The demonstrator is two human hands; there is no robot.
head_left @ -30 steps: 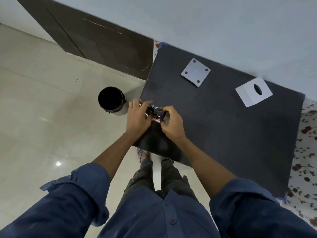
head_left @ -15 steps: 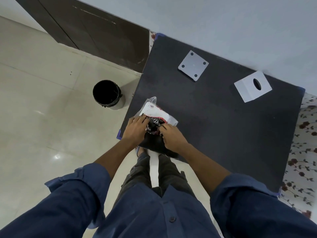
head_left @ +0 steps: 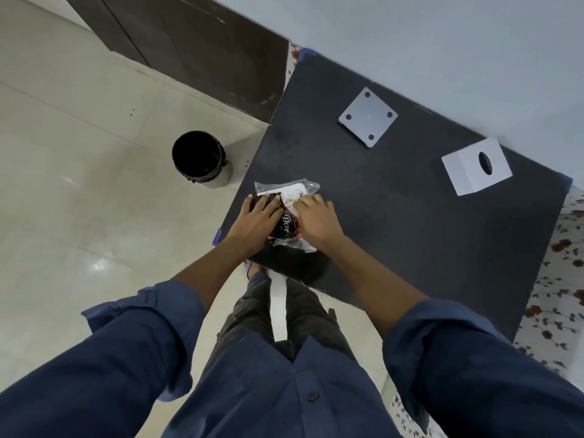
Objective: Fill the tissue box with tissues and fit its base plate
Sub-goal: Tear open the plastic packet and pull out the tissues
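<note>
Both hands, left hand point(head_left: 257, 218) and right hand point(head_left: 317, 216), grip the tissue pack point(head_left: 286, 197) between them.

Both hands, the left hand point(head_left: 257, 218) and right hand point(head_left: 316, 218), cover most of the tissue packet point(head_left: 286, 197); its print is partly unreadable.

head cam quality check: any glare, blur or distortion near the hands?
Head view: strong wide-angle bend, the table edges splay out; glare spots only on the floor tiles; soft light, faint shadows; left hand, right hand and tissue pack are sharp, print partly legible.
</note>
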